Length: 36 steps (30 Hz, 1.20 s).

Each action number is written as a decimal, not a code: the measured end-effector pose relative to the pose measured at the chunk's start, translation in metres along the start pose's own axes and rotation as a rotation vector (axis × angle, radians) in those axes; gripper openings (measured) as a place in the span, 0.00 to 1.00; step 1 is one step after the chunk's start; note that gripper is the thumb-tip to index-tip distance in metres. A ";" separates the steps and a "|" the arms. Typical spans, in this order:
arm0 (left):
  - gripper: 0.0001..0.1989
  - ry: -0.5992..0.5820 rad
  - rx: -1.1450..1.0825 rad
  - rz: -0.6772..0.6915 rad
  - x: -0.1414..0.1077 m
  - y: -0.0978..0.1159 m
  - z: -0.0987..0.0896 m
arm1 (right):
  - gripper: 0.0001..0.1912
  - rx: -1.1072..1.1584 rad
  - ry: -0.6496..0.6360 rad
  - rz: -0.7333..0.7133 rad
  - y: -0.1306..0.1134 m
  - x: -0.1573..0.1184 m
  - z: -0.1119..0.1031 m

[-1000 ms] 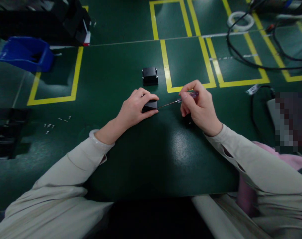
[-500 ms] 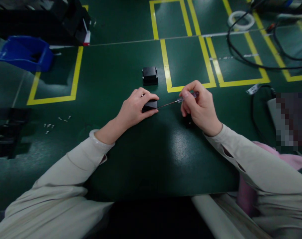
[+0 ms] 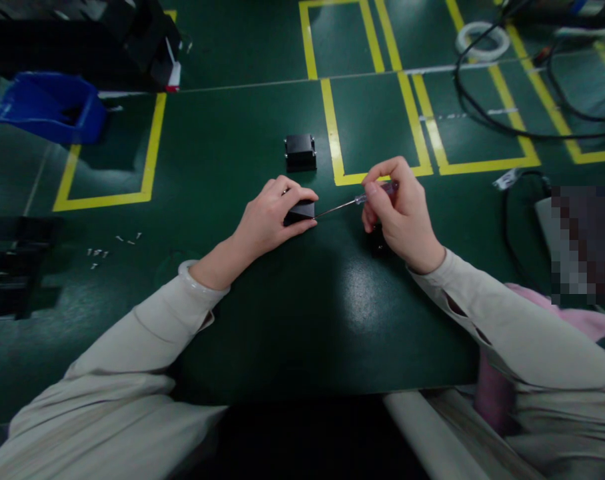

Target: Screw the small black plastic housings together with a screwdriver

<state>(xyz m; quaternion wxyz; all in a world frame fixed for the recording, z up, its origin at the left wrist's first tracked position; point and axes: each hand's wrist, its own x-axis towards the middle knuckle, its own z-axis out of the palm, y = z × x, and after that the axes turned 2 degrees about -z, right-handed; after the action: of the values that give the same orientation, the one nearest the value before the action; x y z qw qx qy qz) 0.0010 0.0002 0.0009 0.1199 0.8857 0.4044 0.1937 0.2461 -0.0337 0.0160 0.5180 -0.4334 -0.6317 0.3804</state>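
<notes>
My left hand is closed around a small black block-shaped part, pressing it on the green table, thumb on the near side and fingers on the far side. In my right hand is a screwdriver with a clear purplish handle, gripped between thumb and fingers. Its thin shaft points left, and the tip meets the right end of the black part. Just beyond my left hand stands a similar black block with shiny screws at its sides. Another dark piece lies partly hidden beneath my right hand.
Several loose screws lie to the left, near stacked black parts. A blue bin stands at the back left by a black rack. Cables and a white tape roll are at the back right.
The fingers of my right hand have shifted slightly on the screwdriver's handle. My left hand and the black part stay in place.
</notes>
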 end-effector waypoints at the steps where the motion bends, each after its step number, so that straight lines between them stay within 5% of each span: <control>1: 0.18 0.001 0.003 0.002 0.000 0.000 0.000 | 0.16 -0.001 0.001 -0.005 0.000 0.000 0.000; 36: 0.18 0.000 -0.001 -0.002 0.000 0.000 0.000 | 0.17 -0.025 -0.037 0.026 -0.003 0.001 -0.001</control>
<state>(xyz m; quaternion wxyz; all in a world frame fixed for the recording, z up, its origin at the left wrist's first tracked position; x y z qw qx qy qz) 0.0009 0.0004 0.0012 0.1204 0.8854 0.4051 0.1937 0.2462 -0.0343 0.0195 0.4960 -0.4408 -0.6401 0.3873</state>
